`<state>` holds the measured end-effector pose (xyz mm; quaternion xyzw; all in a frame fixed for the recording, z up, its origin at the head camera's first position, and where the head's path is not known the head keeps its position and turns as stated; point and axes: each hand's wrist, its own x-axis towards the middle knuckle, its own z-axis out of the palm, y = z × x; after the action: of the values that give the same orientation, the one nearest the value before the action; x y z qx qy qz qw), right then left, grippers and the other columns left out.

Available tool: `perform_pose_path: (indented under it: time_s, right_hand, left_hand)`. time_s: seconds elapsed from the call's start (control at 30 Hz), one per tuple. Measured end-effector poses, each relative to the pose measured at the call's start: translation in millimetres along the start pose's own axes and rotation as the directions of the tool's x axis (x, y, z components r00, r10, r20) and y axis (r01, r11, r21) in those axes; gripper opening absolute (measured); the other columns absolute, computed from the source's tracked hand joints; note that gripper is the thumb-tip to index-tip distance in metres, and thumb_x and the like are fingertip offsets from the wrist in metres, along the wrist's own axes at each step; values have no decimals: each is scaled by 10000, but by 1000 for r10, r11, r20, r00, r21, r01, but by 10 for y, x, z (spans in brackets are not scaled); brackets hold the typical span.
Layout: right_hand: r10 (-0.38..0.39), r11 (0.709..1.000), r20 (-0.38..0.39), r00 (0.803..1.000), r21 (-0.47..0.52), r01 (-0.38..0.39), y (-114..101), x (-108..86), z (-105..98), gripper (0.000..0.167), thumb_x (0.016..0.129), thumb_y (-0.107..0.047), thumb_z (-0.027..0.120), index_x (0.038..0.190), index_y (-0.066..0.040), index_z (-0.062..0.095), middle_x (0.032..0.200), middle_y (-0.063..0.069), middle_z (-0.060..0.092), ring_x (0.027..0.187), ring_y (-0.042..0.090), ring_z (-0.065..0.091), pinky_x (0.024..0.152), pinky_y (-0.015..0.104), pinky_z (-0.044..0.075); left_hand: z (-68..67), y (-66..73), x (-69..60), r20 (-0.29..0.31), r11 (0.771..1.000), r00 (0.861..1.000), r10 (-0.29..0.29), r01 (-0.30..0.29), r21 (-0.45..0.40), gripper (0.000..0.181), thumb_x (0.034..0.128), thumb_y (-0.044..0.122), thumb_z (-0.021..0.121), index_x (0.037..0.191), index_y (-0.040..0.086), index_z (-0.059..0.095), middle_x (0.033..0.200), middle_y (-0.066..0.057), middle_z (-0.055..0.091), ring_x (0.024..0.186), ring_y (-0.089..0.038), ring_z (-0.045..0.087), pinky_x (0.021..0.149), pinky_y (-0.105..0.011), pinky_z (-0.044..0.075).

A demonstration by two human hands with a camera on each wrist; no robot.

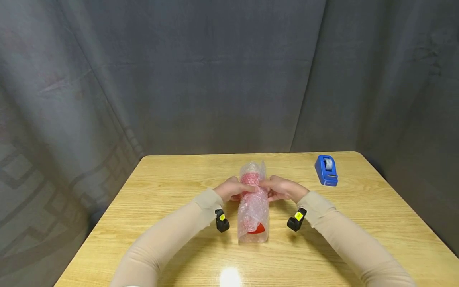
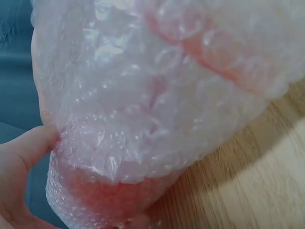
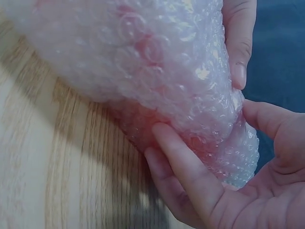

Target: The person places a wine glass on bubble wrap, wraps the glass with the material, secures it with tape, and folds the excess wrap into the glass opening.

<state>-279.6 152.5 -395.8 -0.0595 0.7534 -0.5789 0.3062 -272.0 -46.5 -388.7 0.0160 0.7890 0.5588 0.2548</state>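
Observation:
A red object rolled in clear bubble wrap lies lengthwise on the wooden table, its red end showing near the front. The left hand grips it from the left, thumb on top. From the other side the right hand holds the roll, thumb on top and fingers curled beneath its side. In the right wrist view the right hand pinches the bubble wrap between thumb and fingers. The left wrist view has the left hand against the wrap, with its fingers partly hidden.
A blue tape dispenser with a roll of tape stands at the table's back right. Grey curtains hang behind the wooden table and along both sides. Each wrist carries a small black camera.

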Motion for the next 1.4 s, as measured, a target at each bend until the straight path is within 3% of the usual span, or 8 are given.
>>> perform_pose_path:
  time_s: [0.17, 0.3, 0.53, 0.83, 1.23, 1.4]
  right_hand:
    - [16, 1000, -5, 1000, -2, -16, -5, 7, -5, 248, 1007, -217, 460, 988, 23, 520, 816, 64, 581, 705, 124, 581, 609, 204, 565]
    - [31, 1000, -10, 999, -4, -31, -11, -2, -3, 268, 1008, -221, 460, 1055, 42, 482, 833, 69, 567, 706, 122, 571, 604, 200, 562]
    - [38, 999, -22, 999, 8, -38, -15, 4, -7, 248, 1003, -213, 472, 1016, 34, 498, 813, 68, 574, 692, 123, 578, 609, 210, 568]
    - [43, 999, -18, 999, -4, -43, -9, 25, -20, 326, 1006, -224, 476, 1136, 67, 405, 871, 93, 561, 727, 137, 582, 630, 230, 579]
    - [46, 999, 3, 999, 9, -46, -20, 33, -50, 253, 1012, -222, 481, 1033, 25, 432, 796, 63, 581, 674, 125, 589, 597, 219, 568]
    - [39, 999, 5, 999, 8, -39, -48, 32, -67, 283, 1019, -220, 462, 1089, 41, 376, 830, 75, 571, 696, 127, 596, 624, 235, 578]
  left_hand:
    - [35, 1, 7, 5, 999, 1000, 12, -12, 35, 377, 801, 236, 769, 1044, 9, 592, 942, -61, 626, 780, -173, 605, 692, -318, 561]
    - [43, -6, 6, 10, 999, 1000, 19, -19, 48, 395, 802, 236, 770, 1064, 0, 592, 960, -87, 644, 786, -187, 623, 688, -336, 571]
    - [44, -6, -27, 25, 997, 998, 58, -60, 58, 417, 830, 247, 762, 1103, -12, 582, 965, -101, 653, 788, -190, 642, 664, -330, 580]
    - [76, 14, -13, 28, 994, 998, 52, -54, 92, 449, 831, 213, 732, 1159, -27, 541, 1022, -113, 631, 851, -207, 633, 713, -362, 585]
    - [91, 24, 8, 17, 993, 999, 46, -47, 107, 461, 842, 219, 723, 1184, -28, 536, 1045, -115, 628, 884, -215, 637, 736, -376, 585]
    - [83, 33, 27, 14, 992, 999, 47, -49, 113, 447, 845, 225, 722, 1166, -31, 544, 1027, -113, 631, 870, -215, 638, 727, -368, 586]
